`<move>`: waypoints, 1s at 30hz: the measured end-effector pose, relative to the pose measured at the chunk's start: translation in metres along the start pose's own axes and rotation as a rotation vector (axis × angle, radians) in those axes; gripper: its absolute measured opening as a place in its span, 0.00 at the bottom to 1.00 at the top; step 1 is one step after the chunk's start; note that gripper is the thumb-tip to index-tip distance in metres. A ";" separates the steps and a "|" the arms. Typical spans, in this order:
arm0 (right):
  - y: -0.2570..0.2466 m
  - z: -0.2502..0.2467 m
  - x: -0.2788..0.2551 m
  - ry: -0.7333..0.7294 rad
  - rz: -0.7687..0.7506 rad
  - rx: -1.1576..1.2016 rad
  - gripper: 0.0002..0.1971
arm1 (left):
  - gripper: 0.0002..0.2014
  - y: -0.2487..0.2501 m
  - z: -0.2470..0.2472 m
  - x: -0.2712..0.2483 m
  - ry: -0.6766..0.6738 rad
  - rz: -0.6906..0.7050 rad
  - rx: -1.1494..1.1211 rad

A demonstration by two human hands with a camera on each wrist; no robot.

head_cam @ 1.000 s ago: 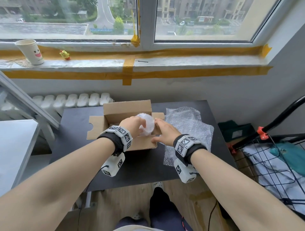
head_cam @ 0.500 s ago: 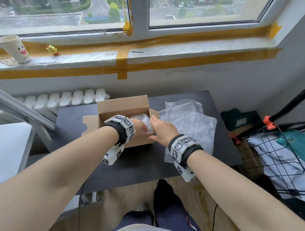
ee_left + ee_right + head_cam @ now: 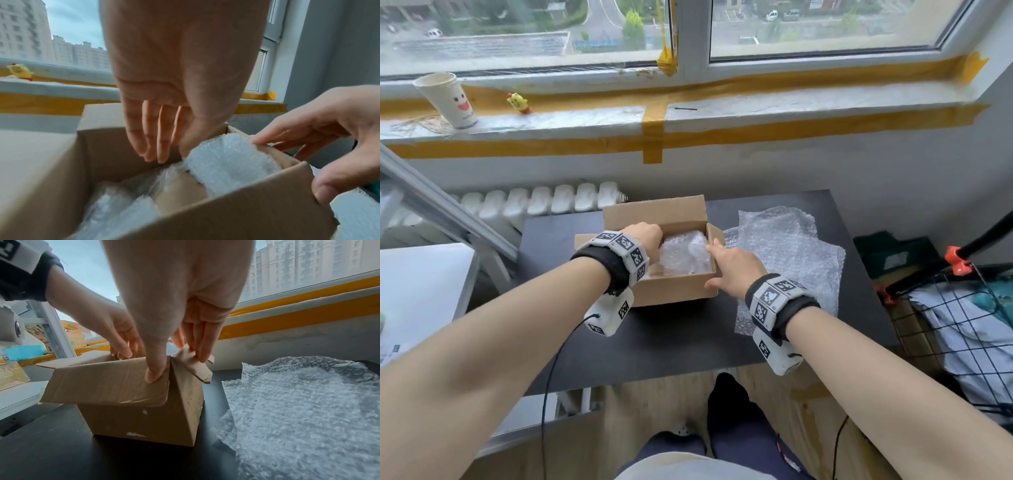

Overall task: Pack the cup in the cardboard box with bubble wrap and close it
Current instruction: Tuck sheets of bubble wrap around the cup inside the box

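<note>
Cup: hidden inside a clear bubble-wrap bundle (image 3: 685, 253), its outline impossible to make out; the bundle lies in the box, against the right wall
Box: small brown cardboard box (image 3: 674, 291) on the black worktop (image 3: 681, 342), flaps still open; more crumpled bubble wrap fills its left part
Change: a second ago the bundle was held above the box; it now sits down inside
Left hand (image 3: 164, 97): fingers straight and relaxed, reaching into the box beside the bundle, holding nothing
Right hand (image 3: 174, 321): thumb on the near flap, fingers curled over the right flap, gripping the box corner
Spare sheet: flat bubble-wrap sheet (image 3: 787, 260) on the worktop, just right of the box
Windowsill: white paper cup with a face (image 3: 448, 99), small yellow toy (image 3: 518, 102)
</note>
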State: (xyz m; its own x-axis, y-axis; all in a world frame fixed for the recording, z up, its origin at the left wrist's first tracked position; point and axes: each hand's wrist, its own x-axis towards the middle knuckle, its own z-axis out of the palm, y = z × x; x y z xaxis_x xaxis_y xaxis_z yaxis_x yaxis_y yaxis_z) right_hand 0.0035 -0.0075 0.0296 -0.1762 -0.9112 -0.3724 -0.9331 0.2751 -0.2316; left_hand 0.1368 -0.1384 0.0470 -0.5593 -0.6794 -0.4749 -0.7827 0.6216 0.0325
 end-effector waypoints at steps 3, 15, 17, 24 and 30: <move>-0.002 -0.003 -0.001 -0.011 0.007 0.002 0.37 | 0.21 0.002 0.008 0.001 -0.029 0.030 -0.048; 0.006 -0.010 0.015 -0.083 -0.160 -0.130 0.46 | 0.17 0.030 0.020 0.012 -0.166 0.189 0.120; 0.009 -0.010 0.019 -0.085 -0.200 -0.185 0.45 | 0.16 0.023 0.016 0.014 -0.079 0.220 0.059; 0.012 -0.011 0.026 -0.125 -0.292 -0.357 0.44 | 0.18 0.003 0.017 0.016 -0.172 0.397 0.066; 0.008 -0.006 0.039 -0.171 -0.327 -0.490 0.39 | 0.22 0.016 0.032 0.024 -0.269 0.365 0.262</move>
State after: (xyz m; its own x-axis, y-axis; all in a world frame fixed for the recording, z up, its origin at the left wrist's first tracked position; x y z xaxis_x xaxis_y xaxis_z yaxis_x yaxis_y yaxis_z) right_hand -0.0129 -0.0429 0.0185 0.1584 -0.8514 -0.5000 -0.9731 -0.2205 0.0672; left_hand 0.1197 -0.1325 0.0084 -0.6660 -0.2978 -0.6840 -0.4362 0.8993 0.0332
